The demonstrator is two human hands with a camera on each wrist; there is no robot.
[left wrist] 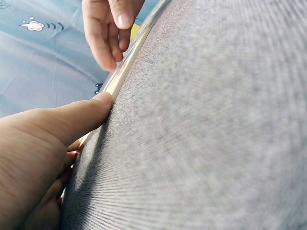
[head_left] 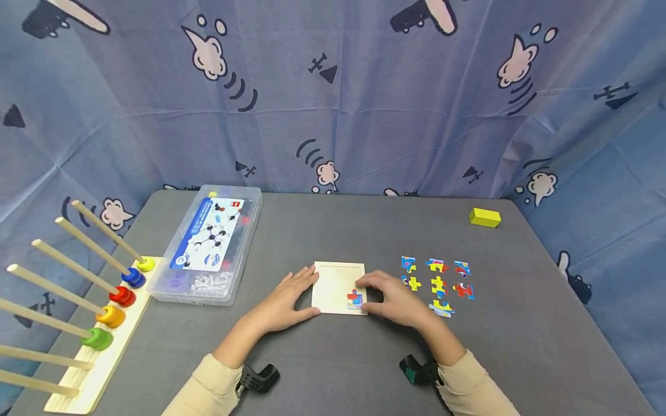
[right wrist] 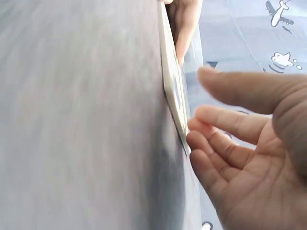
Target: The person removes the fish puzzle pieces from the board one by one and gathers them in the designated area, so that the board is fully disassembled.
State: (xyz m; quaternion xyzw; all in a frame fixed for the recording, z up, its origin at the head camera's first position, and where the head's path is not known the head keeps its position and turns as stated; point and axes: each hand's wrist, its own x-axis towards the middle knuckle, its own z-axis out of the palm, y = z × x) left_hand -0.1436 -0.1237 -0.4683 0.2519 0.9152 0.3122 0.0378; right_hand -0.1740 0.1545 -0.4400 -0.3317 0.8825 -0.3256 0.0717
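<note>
A square wooden puzzle board (head_left: 333, 283) lies flat on the grey table, with one red-and-blue jigsaw piece (head_left: 355, 299) in its near right corner. My left hand (head_left: 288, 297) rests along the board's left side, fingers extended and thumb tip at the near corner; in the left wrist view that thumb (left wrist: 91, 112) touches the board's edge. Over the board's right side is my right hand (head_left: 395, 299), thumb and fingers spread apart around the piece. The right wrist view shows nothing between the relaxed fingers (right wrist: 235, 124). Several loose jigsaw pieces (head_left: 439, 285) lie right of the right hand.
A clear plastic case (head_left: 241, 248) with a molecule-model label lies at the left. Beside it stands a wooden peg rack (head_left: 122, 341) with coloured rings on tall pegs. A yellow block (head_left: 484, 217) sits at the far right, before a blue patterned curtain (head_left: 333, 127).
</note>
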